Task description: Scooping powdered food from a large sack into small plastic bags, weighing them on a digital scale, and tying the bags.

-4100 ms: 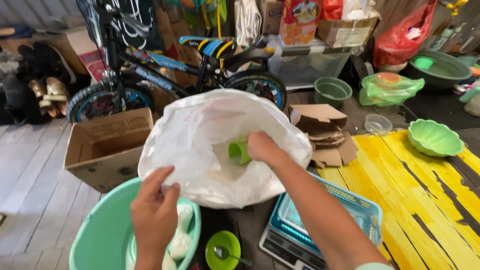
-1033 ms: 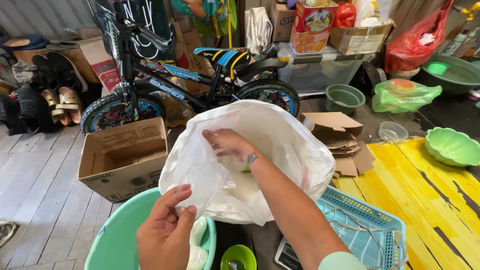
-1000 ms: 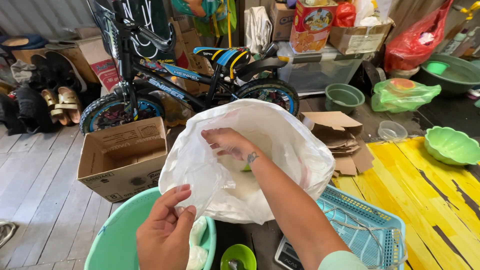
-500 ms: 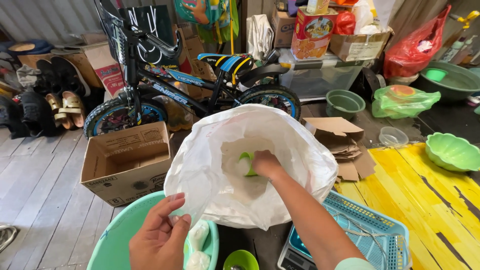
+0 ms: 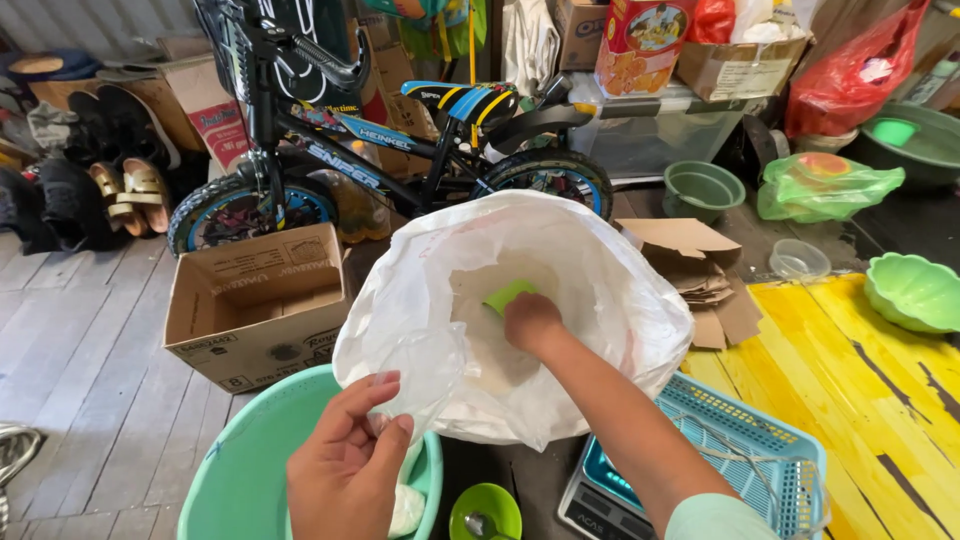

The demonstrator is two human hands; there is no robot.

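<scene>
The right hand (image 5: 532, 322) is deep inside a big white plastic sack (image 5: 590, 290), its fingers curled shut around a small green scoop (image 5: 508, 296) that rests on the pale grainy contents at the bottom of the sack. The left hand (image 5: 345, 470) grips the near rim of the sack, thumb and fingers pressed together on a fold of the thin plastic, holding the mouth wide. The sack stands between a mint-green basin (image 5: 245, 470) just below the left hand and a blue plastic basket (image 5: 760, 450) under the right forearm. A digital scale (image 5: 600, 500) sits beneath the basket's near corner, and a small lime-green bowl with a spoon (image 5: 485, 512) lies just beside it. An open cardboard box (image 5: 255, 300) stands on the wooden floor to the left, with a children's bicycle (image 5: 390, 140) behind it. Flattened cardboard pieces (image 5: 700, 270) lie to the right of the sack, near a yellow painted counter (image 5: 870, 390) that carries a green scalloped bowl (image 5: 915, 292)
</scene>
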